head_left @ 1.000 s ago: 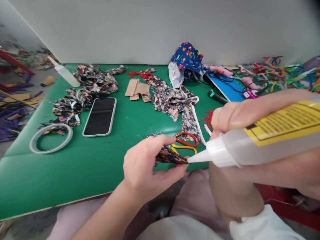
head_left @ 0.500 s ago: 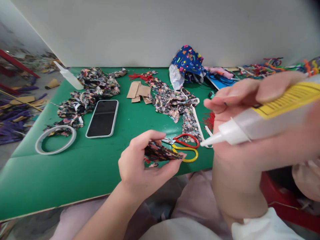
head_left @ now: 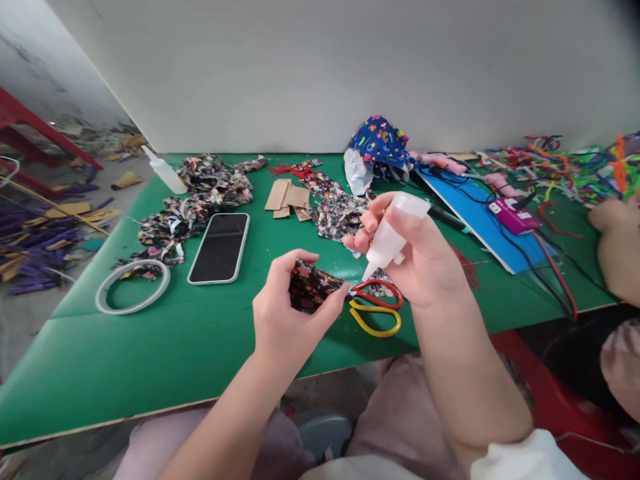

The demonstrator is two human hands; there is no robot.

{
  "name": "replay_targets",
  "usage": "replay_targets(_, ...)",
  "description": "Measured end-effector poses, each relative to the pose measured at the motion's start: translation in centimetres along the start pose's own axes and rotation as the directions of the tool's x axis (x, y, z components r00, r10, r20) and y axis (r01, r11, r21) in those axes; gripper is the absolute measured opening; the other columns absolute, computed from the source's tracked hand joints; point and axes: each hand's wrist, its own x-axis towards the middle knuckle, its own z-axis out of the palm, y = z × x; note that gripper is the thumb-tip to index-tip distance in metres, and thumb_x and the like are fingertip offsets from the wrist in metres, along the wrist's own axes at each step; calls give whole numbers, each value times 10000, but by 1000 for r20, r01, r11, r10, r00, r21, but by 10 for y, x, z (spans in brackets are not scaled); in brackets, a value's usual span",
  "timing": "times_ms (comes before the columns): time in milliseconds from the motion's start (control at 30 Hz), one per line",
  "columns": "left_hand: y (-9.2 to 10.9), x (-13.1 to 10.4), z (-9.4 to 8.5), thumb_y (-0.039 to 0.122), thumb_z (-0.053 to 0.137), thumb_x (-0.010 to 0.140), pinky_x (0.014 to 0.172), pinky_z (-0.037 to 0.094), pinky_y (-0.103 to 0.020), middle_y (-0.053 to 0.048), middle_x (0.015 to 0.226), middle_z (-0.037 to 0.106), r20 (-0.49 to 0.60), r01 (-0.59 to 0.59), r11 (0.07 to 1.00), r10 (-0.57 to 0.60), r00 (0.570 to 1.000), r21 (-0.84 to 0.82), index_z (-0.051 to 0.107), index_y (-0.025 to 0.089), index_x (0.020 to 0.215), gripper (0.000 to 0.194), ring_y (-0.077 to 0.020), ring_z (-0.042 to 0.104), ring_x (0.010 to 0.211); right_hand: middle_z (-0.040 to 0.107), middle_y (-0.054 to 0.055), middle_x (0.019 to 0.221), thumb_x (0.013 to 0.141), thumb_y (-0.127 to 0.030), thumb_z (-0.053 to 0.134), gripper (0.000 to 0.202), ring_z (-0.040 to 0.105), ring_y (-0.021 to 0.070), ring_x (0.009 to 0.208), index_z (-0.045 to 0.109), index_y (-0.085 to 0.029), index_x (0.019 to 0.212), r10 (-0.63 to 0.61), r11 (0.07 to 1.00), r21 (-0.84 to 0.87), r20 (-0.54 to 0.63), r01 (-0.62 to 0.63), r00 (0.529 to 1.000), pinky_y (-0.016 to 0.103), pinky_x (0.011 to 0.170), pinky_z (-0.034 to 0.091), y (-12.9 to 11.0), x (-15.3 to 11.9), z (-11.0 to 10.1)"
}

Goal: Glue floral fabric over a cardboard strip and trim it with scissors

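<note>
My left hand (head_left: 295, 313) pinches a folded piece of dark floral fabric (head_left: 310, 287) between thumb and fingers, above the table's near edge. In my right hand (head_left: 420, 247) is a translucent squeeze bottle (head_left: 393, 233), its narrow nozzle tilted down towards the fabric but apart from it. Scissors (head_left: 377, 320) with one red and one yellow handle lie on the table below the bottle; their blades are hidden behind my left hand and the fabric. Beyond my hands spreads more floral fabric (head_left: 340, 213), partly covered by the right hand.
On the green table (head_left: 210, 353) lie a phone (head_left: 220, 248), a tape roll (head_left: 103, 297), brown card pieces (head_left: 280, 195), a second squeeze bottle (head_left: 167, 175) and a blue patterned cloth (head_left: 377, 143). Corded pink tools (head_left: 443, 162) rest by a blue board (head_left: 480, 213). Another person's arm (head_left: 617, 247) is at right.
My right hand has brought the bottle left and away from the camera, turning its nozzle downward near the fabric. The view has shifted right, uncovering the blue board and purple box.
</note>
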Motion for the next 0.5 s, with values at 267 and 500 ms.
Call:
replay_targets(267,-2,-2,-1,296,734,688,606,498,-239,15,802,595,13,8,1000,-8,1000,6,536,224,1023,396,-129,613,664,561,-31,746,734,-311,695,338,573,108,699,632,-250,1060,65,998,-8,5,-65,998,315,850,526,1,0,0)
replay_targets(500,-3,-2,-3,283,747,673,620,500,-235,13,832,596,-19,-33,999,33,999,3,536,222,1027,417,-110,583,640,592,-25,786,743,-334,701,348,621,129,675,607,-273,1073,115,986,-131,116,-100,987,278,646,548,0,-4,2)
